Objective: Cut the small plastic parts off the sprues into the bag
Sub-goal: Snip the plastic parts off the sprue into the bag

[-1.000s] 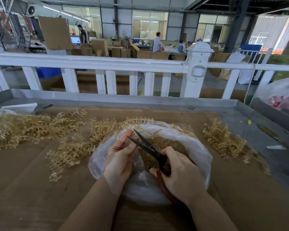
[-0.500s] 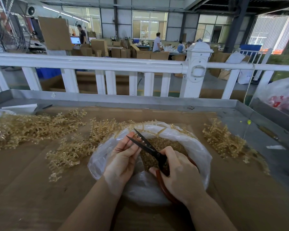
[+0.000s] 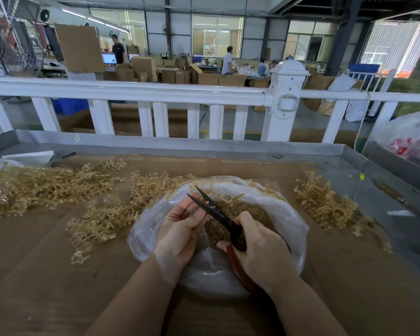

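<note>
Barely shifted since a second ago, parted scissors [image 3: 212,209] in the gripping right hand [image 3: 262,251] angle up-left toward the sprue [image 3: 224,198] pinched by left hand [image 3: 182,229] over the bag [image 3: 289,214].

Tan sprues [image 3: 46,187], blk scissors [image 3: 214,209]

Legible text: none.
Red print on the white bag [image 3: 407,141] right of the fence post [image 3: 285,98] is too blurred to read.

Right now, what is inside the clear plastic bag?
The bag holds a heap of small tan cut parts. Both hands and the scissors cover part of the heap; its depth is hidden.
</note>
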Tool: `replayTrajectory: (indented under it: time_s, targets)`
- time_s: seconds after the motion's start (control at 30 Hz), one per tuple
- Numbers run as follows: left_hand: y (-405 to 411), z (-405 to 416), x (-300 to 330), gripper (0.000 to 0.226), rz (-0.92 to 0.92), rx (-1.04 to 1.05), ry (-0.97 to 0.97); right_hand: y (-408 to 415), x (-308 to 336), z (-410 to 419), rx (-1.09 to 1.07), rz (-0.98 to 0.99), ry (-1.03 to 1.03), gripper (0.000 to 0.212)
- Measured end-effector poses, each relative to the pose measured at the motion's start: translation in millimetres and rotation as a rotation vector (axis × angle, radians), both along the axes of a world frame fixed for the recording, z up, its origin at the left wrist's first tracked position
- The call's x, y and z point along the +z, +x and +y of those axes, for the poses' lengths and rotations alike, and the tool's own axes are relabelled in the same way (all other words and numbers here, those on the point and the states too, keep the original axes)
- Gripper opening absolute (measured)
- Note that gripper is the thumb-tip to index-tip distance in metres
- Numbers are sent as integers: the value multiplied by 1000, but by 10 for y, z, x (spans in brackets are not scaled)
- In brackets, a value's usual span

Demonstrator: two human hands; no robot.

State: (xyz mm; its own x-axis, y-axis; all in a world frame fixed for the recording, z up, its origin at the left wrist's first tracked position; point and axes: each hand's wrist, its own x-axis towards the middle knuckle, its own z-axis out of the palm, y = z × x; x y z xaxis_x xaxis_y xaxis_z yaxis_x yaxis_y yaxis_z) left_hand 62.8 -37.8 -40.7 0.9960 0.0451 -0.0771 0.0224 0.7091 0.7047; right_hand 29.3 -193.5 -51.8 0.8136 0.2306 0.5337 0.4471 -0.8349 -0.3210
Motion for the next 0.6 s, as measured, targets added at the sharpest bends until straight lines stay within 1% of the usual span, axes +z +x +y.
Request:
replayTrajectory:
  time_s: [0.27, 0.4, 0.47, 0.6]
  targets:
    - [5, -3, -7, 33, 15, 19, -23, 24, -1, -2, 2, -27, -21, 42]
    - [10, -17, -26, 33, 8, 43, 12, 15, 3, 1, -19, -43, -46, 42]
    - [13, -17, -31, 33, 6, 55, 15, 8, 1, 2, -32, -58, -29, 41]
    - [28, -1, -45, 33, 11, 103, -8, -6, 2, -1, -95, -102, 69, 41]
